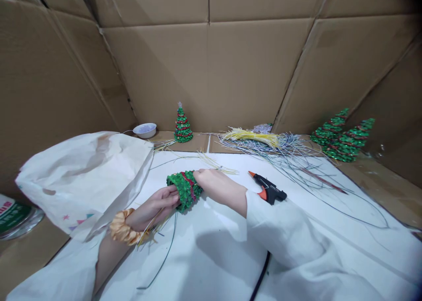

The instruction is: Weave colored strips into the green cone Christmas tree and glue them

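A small green tinsel Christmas tree (184,189) with a red garland lies tilted between my two hands, its wide base toward the left. My left hand (162,203) grips the tree at its base, fingers partly inside the rim. Closed around the upper part is my right hand (211,180), which hides the tip. Thin yellowish strands (154,226) hang by my left wrist, near an orange scrunchie (123,227). A loose green wire (169,248) trails down the table below the tree.
A black and orange glue gun (268,189) lies right of my right hand. Behind it spreads a pile of wires (280,145). A finished tree (183,125) and a white bowl (145,130) stand at the back; two trees (349,138) lean at right. A white bag (89,173) lies left.
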### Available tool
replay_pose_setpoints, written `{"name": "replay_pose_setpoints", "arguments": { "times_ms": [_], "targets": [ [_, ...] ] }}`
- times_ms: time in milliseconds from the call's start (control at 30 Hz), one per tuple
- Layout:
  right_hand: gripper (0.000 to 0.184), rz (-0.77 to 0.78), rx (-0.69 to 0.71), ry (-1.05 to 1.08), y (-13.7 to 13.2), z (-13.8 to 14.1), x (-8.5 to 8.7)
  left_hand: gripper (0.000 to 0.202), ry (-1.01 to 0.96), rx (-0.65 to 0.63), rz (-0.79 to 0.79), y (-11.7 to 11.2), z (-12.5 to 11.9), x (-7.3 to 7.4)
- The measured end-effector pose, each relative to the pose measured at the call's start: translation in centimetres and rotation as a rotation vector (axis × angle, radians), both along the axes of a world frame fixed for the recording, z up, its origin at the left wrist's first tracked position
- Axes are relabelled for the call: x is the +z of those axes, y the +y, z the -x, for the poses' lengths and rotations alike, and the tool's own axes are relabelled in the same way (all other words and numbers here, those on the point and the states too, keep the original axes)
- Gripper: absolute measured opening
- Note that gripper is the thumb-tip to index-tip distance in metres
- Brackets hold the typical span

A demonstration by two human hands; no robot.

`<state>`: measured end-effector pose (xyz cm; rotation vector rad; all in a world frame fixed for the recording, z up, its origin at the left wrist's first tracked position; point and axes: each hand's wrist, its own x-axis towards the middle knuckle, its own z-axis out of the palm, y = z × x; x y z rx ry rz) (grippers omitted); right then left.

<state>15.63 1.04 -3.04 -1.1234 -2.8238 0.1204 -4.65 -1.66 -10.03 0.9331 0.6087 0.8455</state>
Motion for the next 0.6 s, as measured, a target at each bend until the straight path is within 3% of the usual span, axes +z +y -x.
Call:
{"name": "replay_pose_setpoints", "arguments": {
  "times_ms": [300,600],
  "targets": [
    [0.022,-0.005,0.007,-0.047,-0.5,1.0,0.2,0.047,0.012,0.05,-0.015,-0.1,-0.5,0.2],
    [0.021,-0.056,-0.054,-0.017,0.1,0.9,-0.9,0.04,0.056,0.108,-0.05,-0.2,-0.6,0.1]
  ]
}}
